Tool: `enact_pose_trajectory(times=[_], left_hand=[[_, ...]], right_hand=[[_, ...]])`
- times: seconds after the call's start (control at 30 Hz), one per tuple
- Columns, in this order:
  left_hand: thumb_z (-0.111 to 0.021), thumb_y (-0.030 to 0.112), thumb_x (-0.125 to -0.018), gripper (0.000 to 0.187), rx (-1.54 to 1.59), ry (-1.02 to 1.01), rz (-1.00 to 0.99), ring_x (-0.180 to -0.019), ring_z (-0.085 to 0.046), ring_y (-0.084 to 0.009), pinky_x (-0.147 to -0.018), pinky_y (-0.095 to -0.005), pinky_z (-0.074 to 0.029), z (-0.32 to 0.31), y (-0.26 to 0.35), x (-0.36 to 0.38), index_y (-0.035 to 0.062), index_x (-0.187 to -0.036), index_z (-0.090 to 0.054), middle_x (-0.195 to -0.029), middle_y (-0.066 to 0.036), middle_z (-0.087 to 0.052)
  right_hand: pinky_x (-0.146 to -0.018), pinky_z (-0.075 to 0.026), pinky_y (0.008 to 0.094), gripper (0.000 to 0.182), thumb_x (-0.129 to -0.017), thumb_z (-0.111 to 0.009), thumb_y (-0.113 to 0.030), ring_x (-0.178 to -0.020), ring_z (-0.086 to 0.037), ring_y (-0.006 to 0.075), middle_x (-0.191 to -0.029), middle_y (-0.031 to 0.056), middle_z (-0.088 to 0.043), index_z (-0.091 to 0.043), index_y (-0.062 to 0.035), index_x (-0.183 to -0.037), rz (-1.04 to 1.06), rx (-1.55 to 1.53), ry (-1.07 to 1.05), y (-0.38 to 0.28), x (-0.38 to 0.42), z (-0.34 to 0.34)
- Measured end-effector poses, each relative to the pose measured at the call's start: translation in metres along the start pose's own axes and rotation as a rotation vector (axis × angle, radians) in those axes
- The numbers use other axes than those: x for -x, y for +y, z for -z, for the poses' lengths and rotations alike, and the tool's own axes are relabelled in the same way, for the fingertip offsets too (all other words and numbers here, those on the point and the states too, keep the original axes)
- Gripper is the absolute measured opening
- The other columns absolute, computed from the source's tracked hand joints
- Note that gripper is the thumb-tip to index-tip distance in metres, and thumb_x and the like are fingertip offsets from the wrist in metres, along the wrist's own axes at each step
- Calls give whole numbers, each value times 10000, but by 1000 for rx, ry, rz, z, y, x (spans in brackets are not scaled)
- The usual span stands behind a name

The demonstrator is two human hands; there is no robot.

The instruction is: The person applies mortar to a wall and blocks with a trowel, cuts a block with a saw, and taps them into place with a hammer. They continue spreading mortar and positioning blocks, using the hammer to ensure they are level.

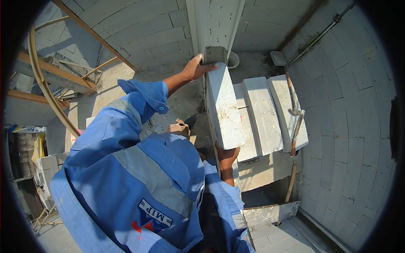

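My single head-worn camera looks steeply down over my blue work jacket (139, 168), close to my arms, with a wide fisheye bend. It faces the grey block wall (350, 126) and concrete floor (185, 101) below.

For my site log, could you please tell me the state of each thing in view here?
Long block: lifted, gripped at both ends.
Left hand: clasped on the block's far end.
Right hand: supporting the near end from below.
Stacked blocks: lying flat, side by side.
Hammer: resting on the outermost stacked block.
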State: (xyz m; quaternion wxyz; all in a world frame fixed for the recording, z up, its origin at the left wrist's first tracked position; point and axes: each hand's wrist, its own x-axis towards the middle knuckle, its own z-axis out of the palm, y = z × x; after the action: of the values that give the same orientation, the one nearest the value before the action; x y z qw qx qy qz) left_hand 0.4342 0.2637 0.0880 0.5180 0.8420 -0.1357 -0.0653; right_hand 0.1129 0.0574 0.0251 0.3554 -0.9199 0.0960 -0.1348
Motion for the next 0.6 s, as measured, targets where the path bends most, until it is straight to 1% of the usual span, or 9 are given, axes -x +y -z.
enact_pose_trajectory(times=[0.17, 0.23, 0.37, 0.4, 0.43, 0.5, 0.53, 0.57, 0.6], left_hand=[[-755, 325, -870, 537, 10, -6, 3, -1105, -573, -178, -972, -333, -435, 1, 4, 2, 35, -1287, -581, -1211, -102, -646], [-785, 450, -809, 644, 55, 39, -48, -1066, -637, -230, -938, -350, -474, 4, 22, 9, 2, -1232, -598, -1156, -153, -678], [-749, 399, -851, 584, 56, -36, -24, -1073, -606, -194, -960, -334, -450, 11, 43, 15, 4, -1255, -600, -1147, -121, -676], [-749, 399, -851, 584, 42, -84, -27, -1073, -606, -194, -960, -334, -450, 12, 45, 17, 4, -1255, -600, -1147, -121, -676], [-742, 372, -858, 549, 71, -58, 2, -1072, -598, -189, -958, -330, -447, 12, 46, 16, 0, -1240, -610, -1148, -108, -672], [-729, 331, -867, 489, 112, -43, 23, -1060, -588, -180, -953, -324, -442, 13, 41, 14, -8, -1206, -630, -1140, -82, -663], [-724, 316, -869, 464, 127, -49, 12, -1049, -586, -176, -949, -323, -440, 14, 39, 14, -11, -1187, -640, -1133, -68, -657], [-714, 309, -876, 447, 110, -62, 34, -1035, -581, -169, -944, -319, -437, 17, 37, 14, -14, -1177, -645, -1118, -65, -651], [-704, 303, -882, 430, 91, -72, 55, -1020, -576, -162, -939, -316, -433, 20, 39, 14, -16, -1166, -650, -1104, -62, -646]], right_hand=[[-1022, -390, 469, 537, -784, -714, -334, -1188, -537, 348, -1246, 140, -624, -631, -99, -1260, 51, 13, 4, 10, 0, -4], [-1045, -359, 464, 495, -817, -694, -337, -1198, -523, 327, -1233, 124, -619, -632, -94, -1244, 30, 121, 13, 29, 9, -21], [-1065, -324, 484, 480, -817, -707, -397, -1186, -522, 295, -1191, 113, -583, -621, -96, -1181, 103, 179, 25, 35, 10, -23], [-1076, -312, 505, 580, -791, -731, -427, -1189, -519, 288, -1162, 114, -568, -565, -75, -1222, 53, 192, -12, 32, 10, -23], [-1110, -285, 515, 697, -774, -750, -409, -1194, -524, 297, -1212, 129, -563, -479, -35, -1296, 19, 150, 32, 28, 11, -21], [-1139, -253, 533, 763, -765, -766, -384, -1209, -530, 305, -1291, 147, -541, -417, -10, -1330, -55, 171, 3, 20, 10, -16], [-1150, -236, 546, 776, -749, -778, -366, -1225, -533, 310, -1353, 162, -513, -419, -12, -1338, -87, 71, 70, 17, 12, -15], [-1154, -229, 548, 848, -729, -789, -369, -1245, -514, 315, -1350, 163, -515, -384, -10, -1382, -54, 182, 44, 18, 14, -17], [-1159, -221, 547, 901, -707, -804, -370, -1252, -503, 319, -1346, 160, -516, -363, -12, -1406, -84, 138, 63, 12, 13, -13]])
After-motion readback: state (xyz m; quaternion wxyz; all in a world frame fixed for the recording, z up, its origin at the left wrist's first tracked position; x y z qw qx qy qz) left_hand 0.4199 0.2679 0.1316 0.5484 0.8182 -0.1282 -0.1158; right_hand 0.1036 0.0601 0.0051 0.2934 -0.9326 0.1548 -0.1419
